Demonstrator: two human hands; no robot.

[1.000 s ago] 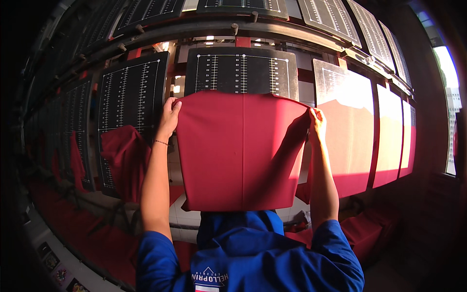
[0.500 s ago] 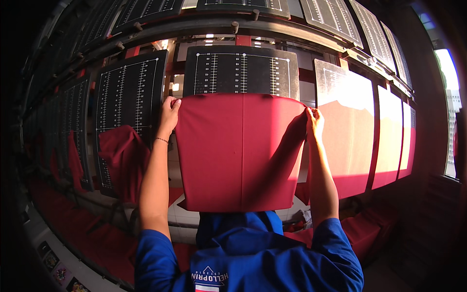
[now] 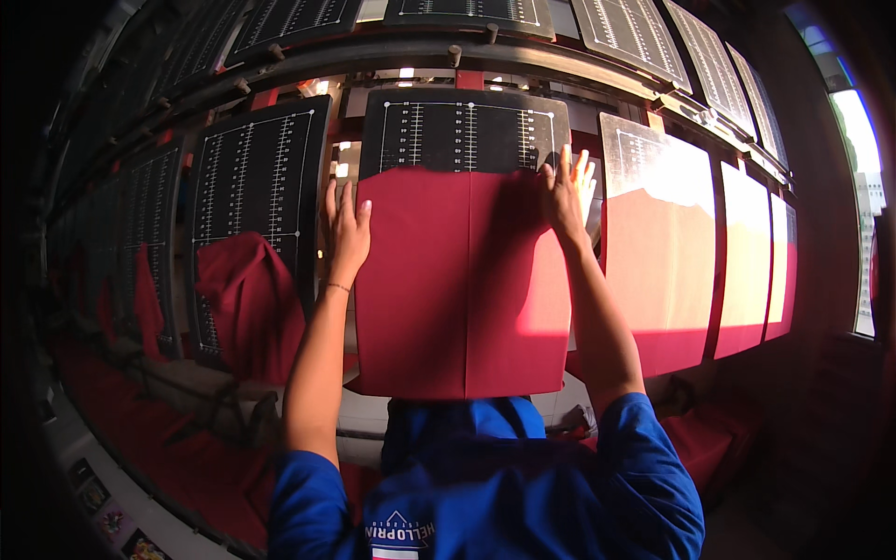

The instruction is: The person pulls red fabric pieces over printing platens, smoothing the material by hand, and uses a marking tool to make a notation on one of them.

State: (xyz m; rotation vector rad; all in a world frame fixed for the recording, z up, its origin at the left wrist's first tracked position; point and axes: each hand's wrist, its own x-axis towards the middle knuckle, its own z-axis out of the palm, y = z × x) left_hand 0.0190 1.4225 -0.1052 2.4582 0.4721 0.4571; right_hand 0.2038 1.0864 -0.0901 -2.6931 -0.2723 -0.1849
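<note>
A dark red cloth (image 3: 462,289) lies over the near part of a black board (image 3: 469,126), with a straight line running down its middle. White ruled scales show on the bare far end of this board. My left hand (image 3: 348,229) is at the cloth's upper left edge, fingers stretched out and apart, the thumb close to the fabric. At the upper right corner is my right hand (image 3: 567,198), its fingers spread and pointing away from me, the palm side against the cloth's edge. Neither hand grips the cloth. A shadow from my right arm falls across the fabric.
To the left, another black board (image 3: 257,177) carries a bunched red cloth (image 3: 250,303). On the right, a sunlit board (image 3: 656,149) has red cloth laid flat on it. A long rail (image 3: 411,56) with pegs runs behind, and more boards stand beyond it.
Both hands have let go of the cloth's upper corners and opened. My left hand moved slightly right and down, my right hand inward and up. The cloth now rests flatter on the board.
</note>
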